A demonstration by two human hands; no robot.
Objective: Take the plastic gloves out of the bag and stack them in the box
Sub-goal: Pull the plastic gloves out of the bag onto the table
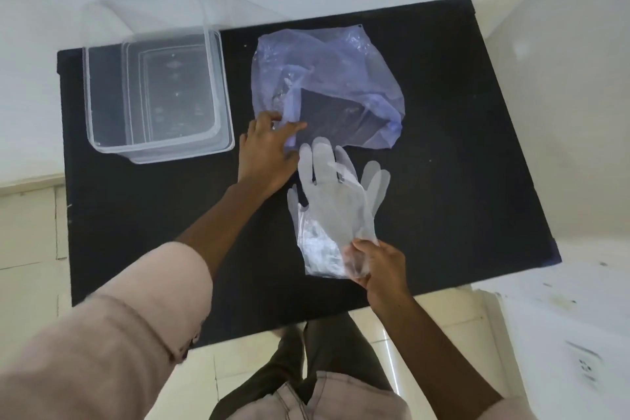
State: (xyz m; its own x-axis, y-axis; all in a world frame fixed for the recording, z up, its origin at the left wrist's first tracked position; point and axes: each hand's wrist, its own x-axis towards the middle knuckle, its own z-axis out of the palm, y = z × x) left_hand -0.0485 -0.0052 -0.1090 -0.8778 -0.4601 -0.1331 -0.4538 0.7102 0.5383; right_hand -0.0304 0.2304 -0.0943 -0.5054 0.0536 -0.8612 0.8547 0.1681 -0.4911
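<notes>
My right hand [378, 266] pinches the cuff end of a small bunch of thin, see-through plastic gloves [335, 201], thumb and fingertips pressed together on the crinkled film. The gloves lie fanned over the black rectangular worktop [460, 147], their fingers pointing away from me toward the bag — I count at least two overlapping, though how many are in the bunch I cannot tell.

My left hand [269, 150] is spread flat, fingers splayed, pressing down on the near edge of the crumpled, pale violet, translucent plastic bag [327, 78] to hold it where it lies. The gloves' fingertips sit just beside the bag's opening and next to my left hand, so this bunch looks clear of the bag, or nearly so.

The clear, rectangular plastic box [153, 92] stands open at the far left of the worktop, well apart from the gloves. I see nothing in it — only its ribbed bottom showing through.

So I judge the task to be at its start: one bunch is out, nothing is stacked yet. Whether more gloves remain in the bag I cannot say; there is a dark patch showing through the film, but it may only be the worktop beneath. Carrying these across to the box is left.
</notes>
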